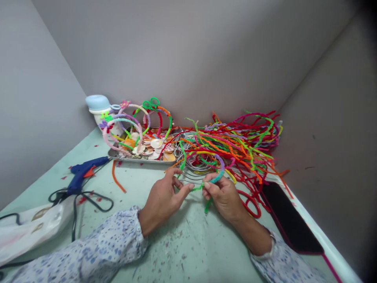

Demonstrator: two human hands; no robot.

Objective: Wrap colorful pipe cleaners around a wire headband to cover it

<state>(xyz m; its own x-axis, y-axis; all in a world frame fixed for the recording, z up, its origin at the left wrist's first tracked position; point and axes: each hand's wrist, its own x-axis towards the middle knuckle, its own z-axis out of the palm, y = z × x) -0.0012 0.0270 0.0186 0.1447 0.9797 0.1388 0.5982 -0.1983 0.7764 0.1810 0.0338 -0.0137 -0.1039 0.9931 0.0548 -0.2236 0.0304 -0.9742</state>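
My right hand point(225, 196) is closed in a pinch on a headband point(220, 167) wrapped in fuzzy pipe cleaner, its visible stretch lilac and turquoise. Green pipe cleaner point(198, 188) sticks out at the pinching fingertips, and a green tail hangs below them. Just to the left, my left hand point(165, 194) is open, thumb and fingers apart. Its thumb tip lies close to the green strand; whether it touches I cannot tell. Behind my hands, bare metal hoops point(188, 173) lie in a stack, partly covered by loose pipe cleaners.
A metal tray point(141, 160) holds shells and decorated headbands point(137, 108). Beside it stands a bottle point(98, 103) with a blue cap. A blue glue gun point(81, 175) and its cord lie left. Many pipe cleaners point(238, 135) heap at the back right, near a phone point(291, 218).
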